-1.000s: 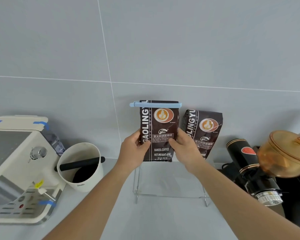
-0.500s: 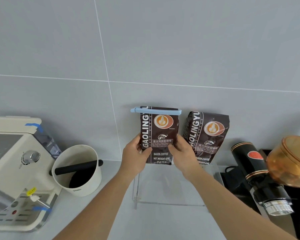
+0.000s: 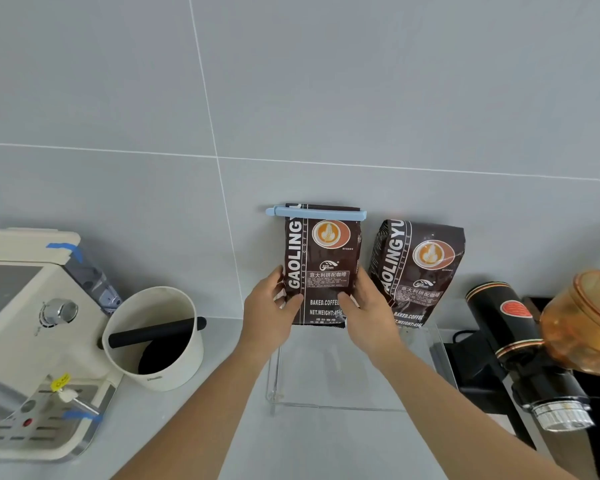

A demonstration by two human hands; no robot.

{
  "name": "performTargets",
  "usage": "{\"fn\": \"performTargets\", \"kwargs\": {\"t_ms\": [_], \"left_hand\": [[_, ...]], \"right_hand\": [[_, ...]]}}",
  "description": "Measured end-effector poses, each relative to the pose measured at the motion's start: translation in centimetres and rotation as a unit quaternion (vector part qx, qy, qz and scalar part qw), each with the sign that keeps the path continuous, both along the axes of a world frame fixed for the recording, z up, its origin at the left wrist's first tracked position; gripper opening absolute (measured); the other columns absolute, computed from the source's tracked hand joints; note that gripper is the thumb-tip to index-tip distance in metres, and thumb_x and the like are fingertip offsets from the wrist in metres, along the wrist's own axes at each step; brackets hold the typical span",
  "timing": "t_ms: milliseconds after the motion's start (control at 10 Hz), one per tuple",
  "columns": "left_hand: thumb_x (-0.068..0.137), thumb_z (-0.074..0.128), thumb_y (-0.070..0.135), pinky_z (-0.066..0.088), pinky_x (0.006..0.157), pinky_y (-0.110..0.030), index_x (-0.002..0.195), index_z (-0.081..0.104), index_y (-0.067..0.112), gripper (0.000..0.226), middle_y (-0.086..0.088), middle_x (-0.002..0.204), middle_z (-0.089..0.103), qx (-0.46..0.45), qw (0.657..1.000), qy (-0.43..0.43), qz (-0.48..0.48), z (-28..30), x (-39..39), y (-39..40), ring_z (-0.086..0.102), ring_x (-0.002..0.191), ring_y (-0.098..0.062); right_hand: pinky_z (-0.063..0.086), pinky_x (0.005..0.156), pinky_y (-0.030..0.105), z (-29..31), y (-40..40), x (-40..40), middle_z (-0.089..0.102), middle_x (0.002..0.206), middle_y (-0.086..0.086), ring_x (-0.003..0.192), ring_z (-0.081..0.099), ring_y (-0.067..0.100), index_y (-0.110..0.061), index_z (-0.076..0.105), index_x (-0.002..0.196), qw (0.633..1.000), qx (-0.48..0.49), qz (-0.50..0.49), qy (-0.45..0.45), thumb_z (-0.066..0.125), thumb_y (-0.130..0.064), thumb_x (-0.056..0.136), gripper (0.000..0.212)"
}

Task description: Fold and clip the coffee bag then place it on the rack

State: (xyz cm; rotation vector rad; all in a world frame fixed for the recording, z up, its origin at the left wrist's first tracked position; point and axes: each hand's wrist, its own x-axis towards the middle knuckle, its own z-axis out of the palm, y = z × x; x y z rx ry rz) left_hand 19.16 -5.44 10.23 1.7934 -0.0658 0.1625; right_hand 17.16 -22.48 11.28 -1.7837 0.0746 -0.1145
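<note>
I had both hands, left hand (image 3: 269, 306) and right hand (image 3: 369, 311), with fingers clamped on the clipped coffee bag (image 3: 321, 268). It stood upright at the rack (image 3: 326, 403)'s back left corner, blue clip (image 3: 316, 213) across its top.

Bright, even light – soft shadows, wide-angle bending at edges.

Coffee corner on a kitchen-style counter: cream espresso machine (image 3: 32, 341) at left, knock box (image 3: 156, 337) beside it, grinder (image 3: 534, 358) at right, coffee bags (image 3: 420, 271) against grey wall tiles (image 3: 361, 81).
</note>
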Motion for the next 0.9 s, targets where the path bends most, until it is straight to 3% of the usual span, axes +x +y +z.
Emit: {"fn": "performTargets", "kwargs": {"t_ms": [100, 200, 400, 600, 700, 800, 900], "left_hand": [[0.086, 0.068, 0.011, 0.049, 0.066, -0.002, 0.116, 0.065, 0.027, 0.035, 0.027, 0.099, 0.067, 0.003, 1.0, 0.013, 0.023, -0.1, -0.3, 0.0, 0.066, 0.093, 0.007], [0.087, 0.066, 0.01, 0.05, 0.066, -0.002, 0.113, 0.07, 0.023, 0.029, 0.026, 0.094, 0.069, 0.009, 0.999, 0.019, 0.034, -0.1, -0.2, -0.1, 0.066, 0.084, 0.016], [0.088, 0.065, 0.011, 0.047, 0.06, 0.0, 0.113, 0.071, 0.022, 0.028, 0.029, 0.088, 0.068, 0.005, 0.999, 0.033, 0.036, 0.0, -0.1, 0.0, 0.065, 0.077, 0.018], [0.09, 0.061, 0.011, 0.052, 0.066, -0.007, 0.104, 0.073, 0.031, 0.027, 0.023, 0.092, 0.073, -0.025, 0.997, 0.068, 0.018, 0.7, -0.2, 0.5, 0.069, 0.081, 0.011], [0.09, 0.059, 0.01, 0.047, 0.06, -0.002, 0.086, 0.073, 0.04, 0.033, 0.028, 0.081, 0.074, -0.066, 0.994, 0.091, 0.005, 1.4, -0.7, 0.8, 0.068, 0.077, 0.011], [0.089, 0.062, 0.013, 0.05, 0.069, -0.008, 0.076, 0.074, 0.036, 0.029, 0.021, 0.078, 0.074, -0.121, 0.985, 0.119, 0.02, 2.1, -1.4, 1.5, 0.067, 0.077, 0.006], [0.089, 0.065, 0.018, 0.051, 0.09, -0.032, 0.089, 0.071, 0.023, 0.008, 0.0, 0.099, 0.071, -0.242, 0.953, 0.182, 0.026, 2.7, -2.5, 2.4, 0.066, 0.097, -0.016]], "right_hand": [[0.048, 0.104, 0.043, -0.1, 0.1, -0.8, 0.068, 0.123, -0.017, 0.115, 0.062, 0.005, -0.047, 0.052, 0.129, 0.999, 0.037, 0.001, 0.02, 0.046, -0.02, 0.096, 0.043], [0.045, 0.106, 0.041, 0.1, 0.2, -1.0, 0.072, 0.117, -0.015, 0.113, 0.064, 0.008, -0.047, 0.063, 0.118, 0.993, 0.111, -0.009, 0.047, 0.042, -0.025, 0.1, 0.035], [0.05, 0.092, 0.025, 0.3, 0.0, -0.8, 0.077, 0.103, -0.017, 0.1, 0.068, -0.001, -0.047, 0.072, 0.101, 0.982, 0.178, -0.005, 0.065, 0.036, -0.022, 0.105, 0.044], [0.049, 0.085, 0.02, 1.1, -0.2, -1.1, 0.075, 0.111, -0.011, 0.103, 0.068, 0.002, -0.035, 0.068, 0.116, 0.982, 0.169, 0.005, 0.08, 0.038, -0.021, 0.104, 0.035], [0.044, 0.083, 0.016, 1.6, -0.4, -1.6, 0.076, 0.106, -0.018, 0.097, 0.067, -0.007, -0.039, 0.071, 0.106, 0.983, 0.163, 0.008, 0.089, 0.042, -0.022, 0.103, 0.034], [0.04, 0.101, 0.026, 2.4, -0.6, -2.3, 0.075, 0.106, -0.014, 0.105, 0.064, 0.0, -0.037, 0.071, 0.099, 0.979, 0.173, -0.003, 0.108, 0.049, -0.027, 0.101, 0.025], [0.038, 0.105, 0.031, 3.1, -0.9, -3.3, 0.077, 0.098, -0.013, 0.109, 0.062, 0.01, -0.031, 0.077, 0.085, 0.968, 0.226, -0.017, 0.107, 0.051, -0.027, 0.1, 0.03]]}}
